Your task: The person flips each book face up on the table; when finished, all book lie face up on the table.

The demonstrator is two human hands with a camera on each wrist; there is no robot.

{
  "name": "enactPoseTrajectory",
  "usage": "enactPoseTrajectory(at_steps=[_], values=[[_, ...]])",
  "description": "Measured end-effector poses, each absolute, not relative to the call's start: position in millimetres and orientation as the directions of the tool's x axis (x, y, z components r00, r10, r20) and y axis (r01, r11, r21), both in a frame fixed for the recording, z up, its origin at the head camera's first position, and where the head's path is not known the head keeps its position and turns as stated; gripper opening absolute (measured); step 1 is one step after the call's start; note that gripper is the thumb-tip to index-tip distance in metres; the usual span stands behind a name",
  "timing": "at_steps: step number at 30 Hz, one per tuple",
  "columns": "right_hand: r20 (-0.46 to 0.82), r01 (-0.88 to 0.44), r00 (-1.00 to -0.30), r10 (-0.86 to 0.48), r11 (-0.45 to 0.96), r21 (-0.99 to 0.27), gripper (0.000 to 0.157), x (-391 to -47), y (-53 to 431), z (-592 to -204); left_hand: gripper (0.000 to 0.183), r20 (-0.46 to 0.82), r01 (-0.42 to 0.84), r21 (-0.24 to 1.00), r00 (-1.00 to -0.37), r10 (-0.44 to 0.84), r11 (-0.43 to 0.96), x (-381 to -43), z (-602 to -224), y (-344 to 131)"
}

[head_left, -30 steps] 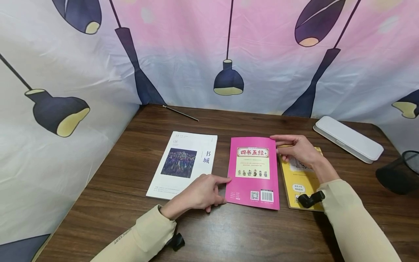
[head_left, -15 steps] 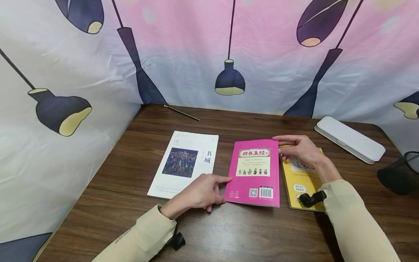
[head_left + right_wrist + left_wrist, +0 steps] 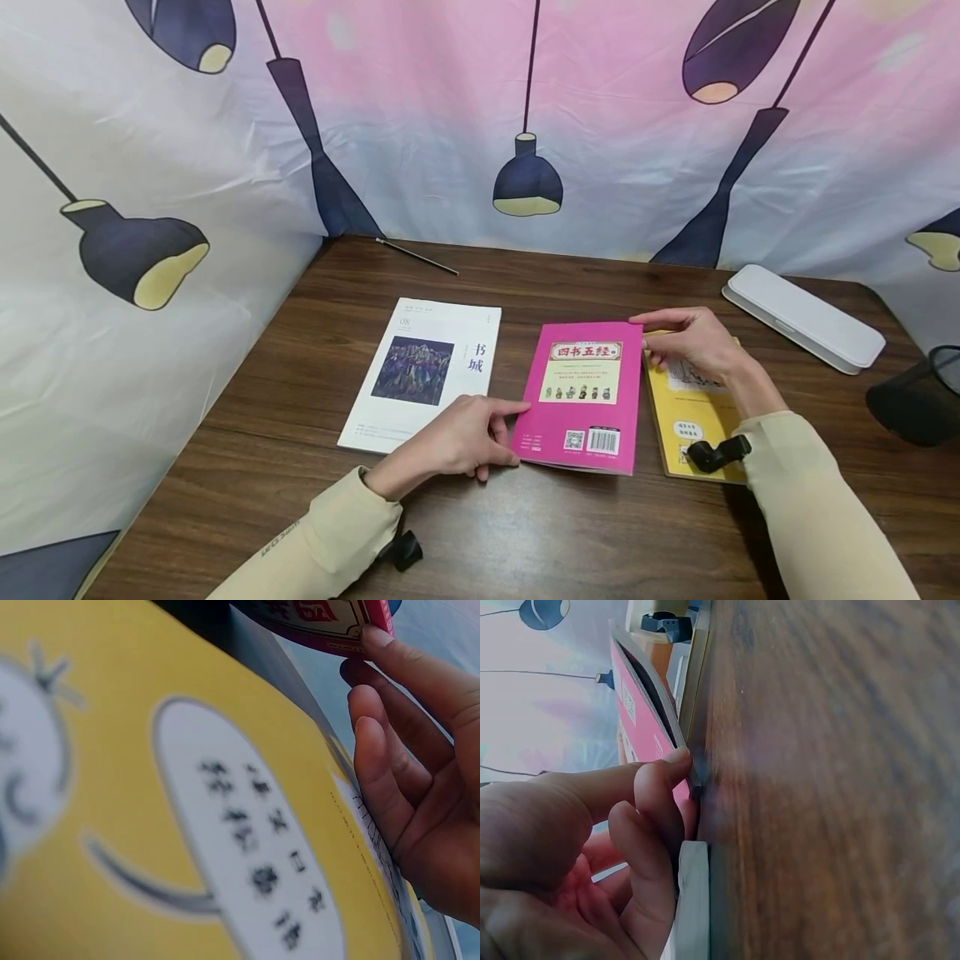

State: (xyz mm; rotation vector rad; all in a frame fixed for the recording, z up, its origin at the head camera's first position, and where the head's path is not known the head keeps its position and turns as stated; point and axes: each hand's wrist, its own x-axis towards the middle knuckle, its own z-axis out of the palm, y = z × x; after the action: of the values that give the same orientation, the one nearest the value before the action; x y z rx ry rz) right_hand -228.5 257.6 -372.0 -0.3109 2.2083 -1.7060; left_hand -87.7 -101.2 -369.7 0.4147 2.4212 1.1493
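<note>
A thin pink book [image 3: 581,421] with a barcode on its cover lies between my two hands. Its right side is raised off the table, and in the left wrist view its pages part slightly along the edge. My left hand [image 3: 461,433] holds the lower left edge, index fingertip on the side and thumb at the bottom corner. At the top right corner, my right hand [image 3: 701,342] pinches the book between thumb and index finger. Beneath the right hand and wrist lies a yellow book [image 3: 678,408], partly hidden. Left of the pink book is a white magazine [image 3: 446,321], its lower right part behind my left hand.
A white case [image 3: 802,317] sits at the back right, with a black mesh holder [image 3: 903,404] nearer me. One pencil [image 3: 416,256] lies by the back edge of the brown wooden table [image 3: 480,550]. Printed cloth [image 3: 420,167] hangs behind and at the left.
The pink book has tilted, its right side lifting and its top edge shifting slightly right. My right hand has moved a little right with that corner; the left hand has stayed nearly in place.
</note>
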Motion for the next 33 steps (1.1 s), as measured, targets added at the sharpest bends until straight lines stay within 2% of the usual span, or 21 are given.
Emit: enactPoseTrajectory(at_steps=[14, 22, 28, 33], values=[[-0.089, -0.023, -0.930, -0.356, 0.298, -0.954, 0.021, -228.9, 257.7, -366.9, 0.069, -0.207, 0.107, 0.799, -0.875, 0.438, 0.592, -87.8, -371.5, -106.3], [-0.060, -0.047, -0.933, -0.354, 0.286, -0.957, 0.019, -228.8, 255.6, -364.6, 0.077, -0.216, 0.083, 0.801, -0.883, 0.416, 0.593, -86.9, -370.2, -107.5], [-0.038, -0.065, -0.936, -0.350, 0.278, -0.958, 0.017, -228.9, 253.3, -362.1, 0.077, -0.172, 0.140, 0.792, -0.883, 0.437, 0.595, -85.7, -370.7, -107.6], [-0.024, -0.077, -0.938, -0.345, 0.275, -0.958, 0.017, -227.7, 253.2, -359.6, 0.067, -0.136, 0.190, 0.781, -0.879, 0.458, 0.596, -84.5, -369.9, -110.1]])
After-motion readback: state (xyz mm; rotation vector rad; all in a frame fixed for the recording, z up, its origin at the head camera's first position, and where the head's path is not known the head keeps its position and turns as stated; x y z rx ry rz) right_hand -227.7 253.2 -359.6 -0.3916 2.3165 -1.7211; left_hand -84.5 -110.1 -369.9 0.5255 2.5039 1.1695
